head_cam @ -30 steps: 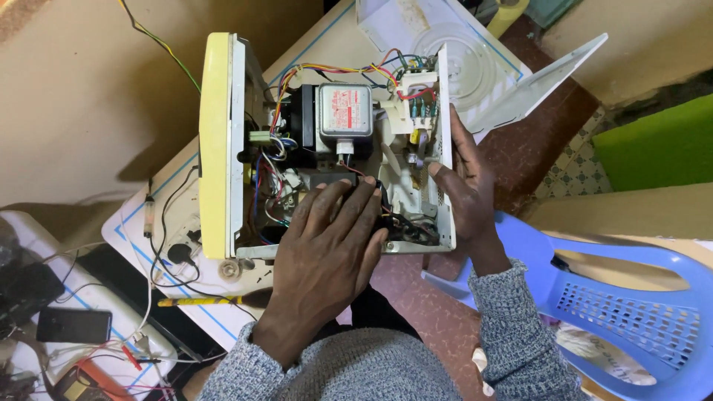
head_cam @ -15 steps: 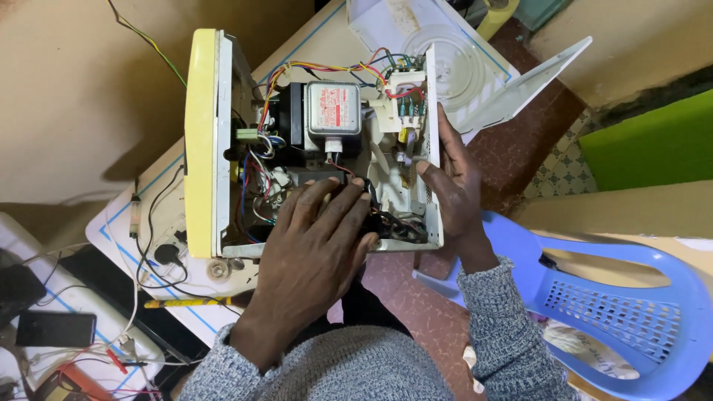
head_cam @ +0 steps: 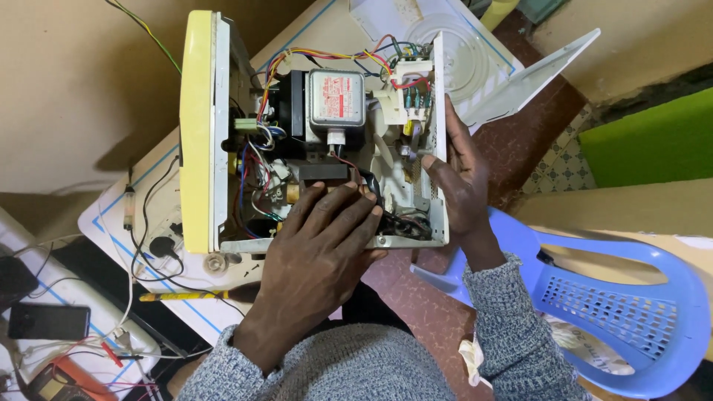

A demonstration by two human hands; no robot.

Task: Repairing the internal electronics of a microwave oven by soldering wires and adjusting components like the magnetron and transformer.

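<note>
Microwave oven (head_cam: 312,134), casing off, lies on the white counter (head_cam: 111,223) right in front of me, yellow front panel (head_cam: 199,134) at my left, exposed wiring and silver magnetron (head_cam: 336,98) facing up. Its long axis runs left to right across my view. My left hand (head_cam: 319,252) lies flat, fingers spread, on the parts near its lower edge, gripping nothing. My right hand (head_cam: 460,178) is open against the white right end wall (head_cam: 440,96), thumb inside. A blue plastic chair (head_cam: 631,297) stands to my right.

1 head cam, looking steeply down, close over opened microwave (head_cam: 319,134), hands
</note>
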